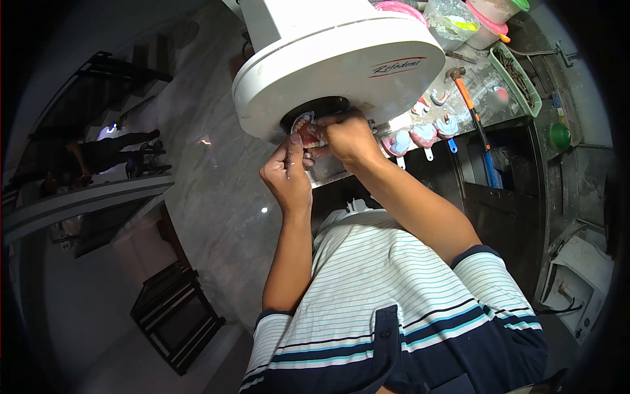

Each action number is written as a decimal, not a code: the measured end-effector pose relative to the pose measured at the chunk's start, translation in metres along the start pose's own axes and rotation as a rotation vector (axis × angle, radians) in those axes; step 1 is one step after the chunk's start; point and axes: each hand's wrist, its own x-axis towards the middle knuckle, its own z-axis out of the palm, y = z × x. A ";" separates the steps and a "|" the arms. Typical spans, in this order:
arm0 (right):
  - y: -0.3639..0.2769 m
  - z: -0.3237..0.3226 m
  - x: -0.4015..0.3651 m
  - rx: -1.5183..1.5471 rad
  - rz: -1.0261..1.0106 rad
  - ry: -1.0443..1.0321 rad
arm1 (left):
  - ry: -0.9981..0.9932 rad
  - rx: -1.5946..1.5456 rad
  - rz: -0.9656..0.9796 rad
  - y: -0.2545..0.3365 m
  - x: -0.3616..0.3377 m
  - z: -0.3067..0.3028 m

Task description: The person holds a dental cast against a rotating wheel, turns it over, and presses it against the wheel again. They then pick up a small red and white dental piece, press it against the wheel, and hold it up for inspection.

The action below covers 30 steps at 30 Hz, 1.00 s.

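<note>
Quick count of what's in front of you: one denture [306, 130], pink base with a row of teeth, pinched between both your hands right up against the dark opening on the one big white machine [341, 59]. Your left hand [287, 174] has thumb and fingers clamped on its near edge, and your right hand [348, 136] is curled tight over the other side. Along the counter edge just beside your right hand sit three blue-topped casts [423, 134], near one orange-handled hammer [469, 105]. One green tray [518, 75] holds dark bits I can't make out. The clear tub [449, 20] up top has white and yellow-green stuff inside.
</note>
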 end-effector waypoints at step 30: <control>0.007 -0.039 -0.045 -0.725 -0.875 0.263 | -0.167 0.768 0.556 -0.003 -0.012 -0.018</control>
